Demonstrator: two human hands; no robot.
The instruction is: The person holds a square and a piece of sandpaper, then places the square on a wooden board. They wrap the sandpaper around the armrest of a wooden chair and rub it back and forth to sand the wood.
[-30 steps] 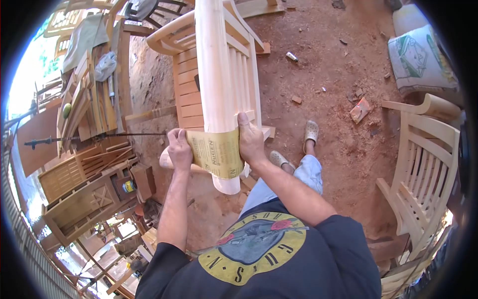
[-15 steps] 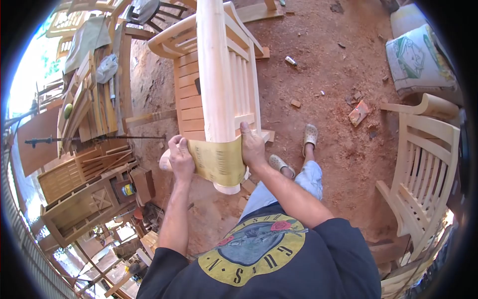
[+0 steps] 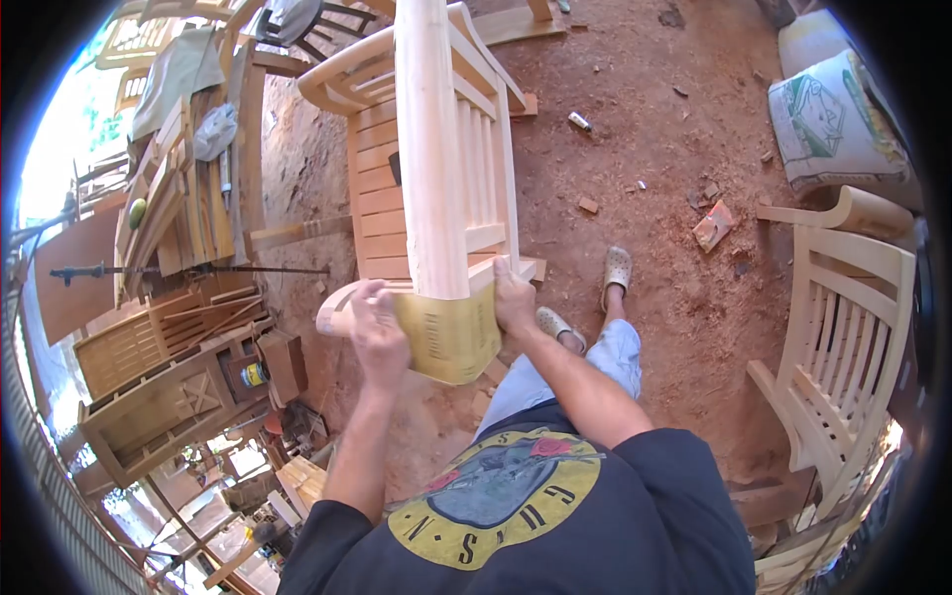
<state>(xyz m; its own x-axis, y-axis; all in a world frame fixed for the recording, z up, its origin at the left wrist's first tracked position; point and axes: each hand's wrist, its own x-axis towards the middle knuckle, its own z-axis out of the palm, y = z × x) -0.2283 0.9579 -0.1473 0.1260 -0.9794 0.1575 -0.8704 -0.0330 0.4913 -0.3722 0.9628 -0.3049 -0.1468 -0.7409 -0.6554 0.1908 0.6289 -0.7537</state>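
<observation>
A yellow strip of sandpaper, printed on its back, curves over the near end of a pale wooden rail on a slatted wooden chair. At the strip's left edge, my left hand is closed on the paper, its fingers slightly blurred. My right hand pinches the opposite edge, thumb pointing away from me. The strip hides the rail's tip. To the left of it, a rounded wooden end of the chair sticks out beside my left hand.
Stacked boards and chair parts fill the left side, with a metal bar clamp across them. Another slatted chair stands at right below a printed sack. Wood scraps and an orange packet lie on the dirt floor.
The sandpaper has slid toward me along the rail and now covers its near tip. My left hand has shifted right, and my right hand slightly right and toward me.
</observation>
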